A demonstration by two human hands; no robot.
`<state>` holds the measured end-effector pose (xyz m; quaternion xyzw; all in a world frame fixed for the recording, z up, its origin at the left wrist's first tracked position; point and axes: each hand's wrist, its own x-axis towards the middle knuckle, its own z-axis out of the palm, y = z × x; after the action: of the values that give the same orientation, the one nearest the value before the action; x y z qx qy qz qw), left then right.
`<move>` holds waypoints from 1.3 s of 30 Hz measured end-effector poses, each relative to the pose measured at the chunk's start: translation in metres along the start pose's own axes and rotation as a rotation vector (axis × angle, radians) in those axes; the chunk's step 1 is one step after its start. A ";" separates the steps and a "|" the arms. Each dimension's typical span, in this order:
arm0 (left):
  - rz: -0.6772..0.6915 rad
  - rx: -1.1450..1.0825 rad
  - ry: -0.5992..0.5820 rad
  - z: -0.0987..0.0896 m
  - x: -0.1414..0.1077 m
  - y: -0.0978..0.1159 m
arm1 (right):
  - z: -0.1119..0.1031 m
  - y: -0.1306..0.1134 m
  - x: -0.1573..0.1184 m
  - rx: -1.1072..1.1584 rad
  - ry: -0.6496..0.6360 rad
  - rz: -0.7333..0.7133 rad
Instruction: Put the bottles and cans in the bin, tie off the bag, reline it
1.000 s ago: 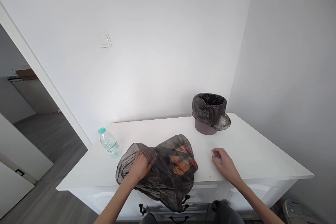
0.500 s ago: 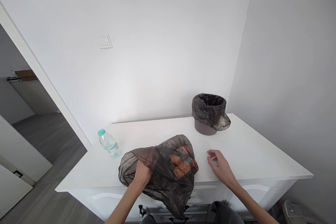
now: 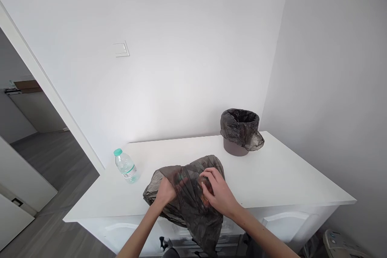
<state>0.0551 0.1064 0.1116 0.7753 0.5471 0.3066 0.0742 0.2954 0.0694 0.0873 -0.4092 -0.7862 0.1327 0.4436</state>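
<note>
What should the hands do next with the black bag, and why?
I think the right hand could gently hold the black bag steady from outside. The left hand reaches in under the thin plastic, and part of the bag hangs over the front edge of the white cabinet, so it might slide otherwise.

The left hand (image 3: 166, 190) is inside a thin dark bag (image 3: 193, 205). The right hand (image 3: 218, 192) touches the bag's outside. A bottle (image 3: 126, 167) and a bin (image 3: 236, 147) stand on the white top (image 3: 284, 177).
</note>
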 end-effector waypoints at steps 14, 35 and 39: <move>-0.091 -0.197 0.072 -0.028 0.019 0.027 | 0.033 0.011 0.002 -0.062 -0.081 -0.054; -0.632 0.214 0.489 -0.258 -0.073 -0.004 | 0.041 0.019 0.013 -0.071 -0.099 0.160; -0.611 0.311 0.389 -0.257 -0.049 -0.044 | 0.039 0.017 0.015 0.006 -0.125 0.176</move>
<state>-0.1340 0.0233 0.2782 0.5061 0.7965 0.3250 -0.0611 0.2689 0.0972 0.0644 -0.4664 -0.7729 0.1986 0.3817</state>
